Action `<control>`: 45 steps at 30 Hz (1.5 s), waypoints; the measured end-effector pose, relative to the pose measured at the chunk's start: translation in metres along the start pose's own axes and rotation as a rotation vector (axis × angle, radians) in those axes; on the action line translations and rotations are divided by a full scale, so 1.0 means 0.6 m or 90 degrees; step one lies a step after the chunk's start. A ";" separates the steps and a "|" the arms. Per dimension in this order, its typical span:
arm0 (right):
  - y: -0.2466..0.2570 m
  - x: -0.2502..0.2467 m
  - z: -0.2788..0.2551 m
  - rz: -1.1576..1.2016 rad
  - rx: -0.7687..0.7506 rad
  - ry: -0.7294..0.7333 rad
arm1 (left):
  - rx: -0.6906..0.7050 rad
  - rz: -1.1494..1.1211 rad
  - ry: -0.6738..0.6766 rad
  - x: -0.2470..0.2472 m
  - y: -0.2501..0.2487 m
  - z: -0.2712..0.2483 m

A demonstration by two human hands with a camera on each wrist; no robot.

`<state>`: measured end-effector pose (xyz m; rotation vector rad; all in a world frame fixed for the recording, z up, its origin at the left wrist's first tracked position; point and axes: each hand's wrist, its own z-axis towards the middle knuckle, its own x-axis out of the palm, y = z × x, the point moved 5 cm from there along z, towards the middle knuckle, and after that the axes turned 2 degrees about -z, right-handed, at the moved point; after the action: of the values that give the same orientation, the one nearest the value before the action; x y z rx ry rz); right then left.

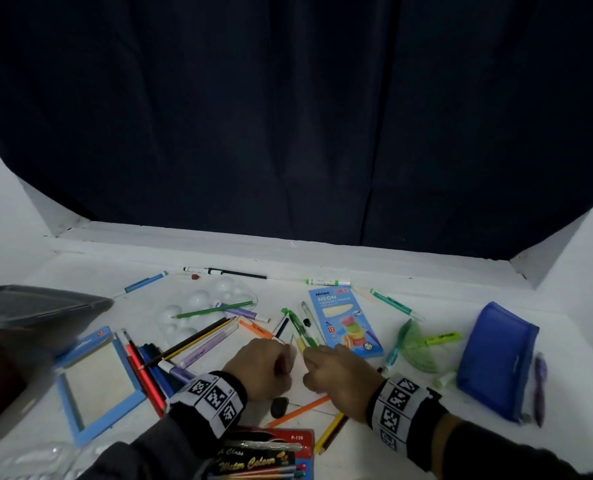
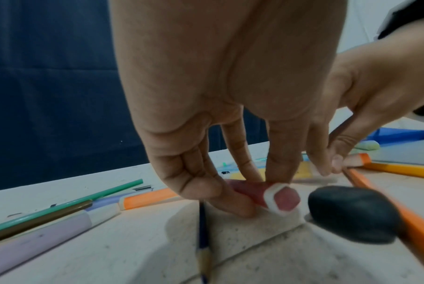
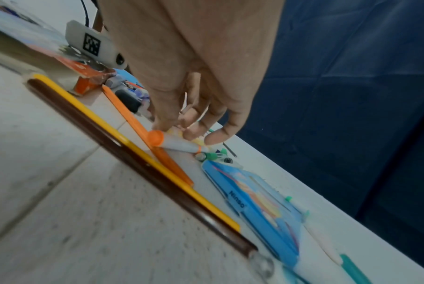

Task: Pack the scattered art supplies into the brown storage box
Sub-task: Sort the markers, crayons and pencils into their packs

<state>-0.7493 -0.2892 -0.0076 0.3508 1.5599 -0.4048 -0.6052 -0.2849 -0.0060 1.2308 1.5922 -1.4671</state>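
Both hands are working low at the counter (image 1: pixel 409 427) centre: the left hand (image 1: pixel 260 368) is pinching a red-ended marker (image 2: pixel 267 194), the right hand (image 1: pixel 340 372) is pinching an orange-capped marker (image 3: pixel 177 144), both lying flat, while the brown storage box (image 1: pixel 4 362) is sitting far left, nearer the left hand.

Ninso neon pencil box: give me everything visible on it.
The Ninso neon pencil box is a flat blue carton, closed, lying face up on the white table. Its front shows "NEON", a pale window, stacked coloured shapes and a "12". It sits beside the right hand, fingertips by its near corner; contact unclear. Green pens lie alongside.
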 end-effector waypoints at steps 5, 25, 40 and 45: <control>-0.012 -0.004 -0.010 -0.007 0.043 0.084 | -0.032 -0.101 -0.082 -0.034 0.013 -0.029; -0.001 -0.128 -0.179 0.301 0.321 -0.276 | 0.018 -0.496 -0.140 -0.080 -0.085 -0.317; 0.092 -0.080 -0.439 0.834 0.558 -0.287 | 0.281 -0.220 0.109 0.039 -0.197 -0.300; 0.120 -0.067 -0.451 0.636 0.539 -0.195 | 0.330 -0.117 0.109 0.069 -0.204 -0.291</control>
<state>-0.9549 -0.0990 0.0336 1.5536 0.6896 -0.2752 -0.7095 -0.0981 0.0328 1.5596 1.5135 -2.0264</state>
